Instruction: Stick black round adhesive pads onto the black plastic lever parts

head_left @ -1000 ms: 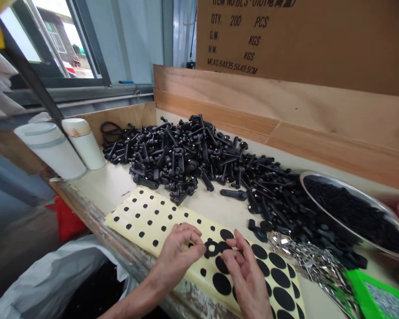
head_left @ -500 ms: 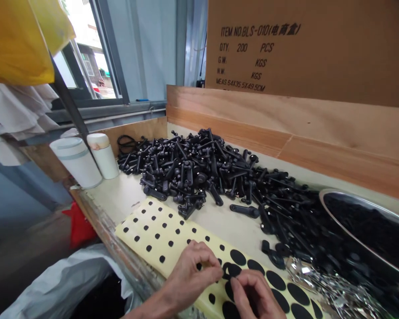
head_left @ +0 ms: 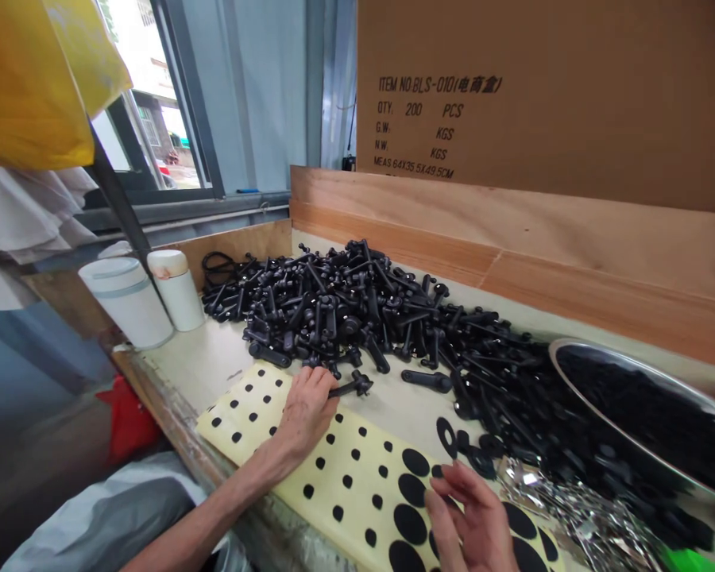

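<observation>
Your left hand [head_left: 310, 403] is over the far edge of the pale yellow sheet [head_left: 310, 520], fingers curled and pressed together, pinching one end of a black lever [head_left: 354, 386] whose knobbed end points away to the right, just in front of the heap of black parts [head_left: 345, 298]. Your right hand [head_left: 473, 516] is above the sheet's right part, near the large black discs [head_left: 410, 524], with thumb and forefinger bent toward each other. A black ring [head_left: 446, 437] shows right at those fingertips; you cannot tell from this view whether they grip it or it sits behind them. Small black dots [head_left: 337, 513] cover the rest of the sheet in rows. To the right of your right hand lie shiny metal pieces [head_left: 577, 504], and beyond them a metal bowl [head_left: 649, 367] filled with dark pieces. A single black lever arm [head_left: 427, 380] lies apart on the tabletop [head_left: 393, 405], between the heap and the sheet.
</observation>
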`<control>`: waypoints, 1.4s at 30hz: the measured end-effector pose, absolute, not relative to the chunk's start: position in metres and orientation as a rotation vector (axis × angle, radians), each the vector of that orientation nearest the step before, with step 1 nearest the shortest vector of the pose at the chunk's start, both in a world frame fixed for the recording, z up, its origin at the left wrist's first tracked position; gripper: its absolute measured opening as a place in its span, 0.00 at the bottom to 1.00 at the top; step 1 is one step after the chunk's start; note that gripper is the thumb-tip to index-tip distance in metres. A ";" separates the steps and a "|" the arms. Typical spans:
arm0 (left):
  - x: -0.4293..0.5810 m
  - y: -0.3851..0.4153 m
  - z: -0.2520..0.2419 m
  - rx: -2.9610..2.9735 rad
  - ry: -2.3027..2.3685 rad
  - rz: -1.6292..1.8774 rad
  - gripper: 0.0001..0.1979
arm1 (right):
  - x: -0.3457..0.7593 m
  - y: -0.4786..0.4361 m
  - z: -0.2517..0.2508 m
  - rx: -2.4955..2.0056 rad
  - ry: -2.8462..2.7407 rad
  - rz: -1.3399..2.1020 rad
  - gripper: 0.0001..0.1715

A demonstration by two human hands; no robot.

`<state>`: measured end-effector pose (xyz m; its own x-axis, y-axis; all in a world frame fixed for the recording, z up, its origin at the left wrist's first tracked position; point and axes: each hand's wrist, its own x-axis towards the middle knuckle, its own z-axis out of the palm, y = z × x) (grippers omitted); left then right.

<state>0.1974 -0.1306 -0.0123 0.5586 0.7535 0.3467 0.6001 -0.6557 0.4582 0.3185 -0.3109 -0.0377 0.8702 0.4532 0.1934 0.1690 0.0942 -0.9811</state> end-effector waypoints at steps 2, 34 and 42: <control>0.193 -0.144 0.002 2.460 0.912 0.741 0.06 | 0.316 -0.309 -0.035 -1.474 -0.591 0.244 0.33; 0.230 -0.225 0.005 0.791 0.597 0.566 0.18 | 0.317 -0.316 -0.033 -1.477 -0.573 0.397 0.48; 0.235 -0.219 -0.011 0.775 0.585 0.533 0.20 | 0.332 -0.322 -0.027 -1.429 -0.467 0.343 0.14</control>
<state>0.2348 -0.2187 -0.0114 0.7176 0.6351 -0.2858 -0.2266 0.6010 0.7665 0.3318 -0.3216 -0.0271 0.8627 0.4951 0.1029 0.0505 0.1182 -0.9917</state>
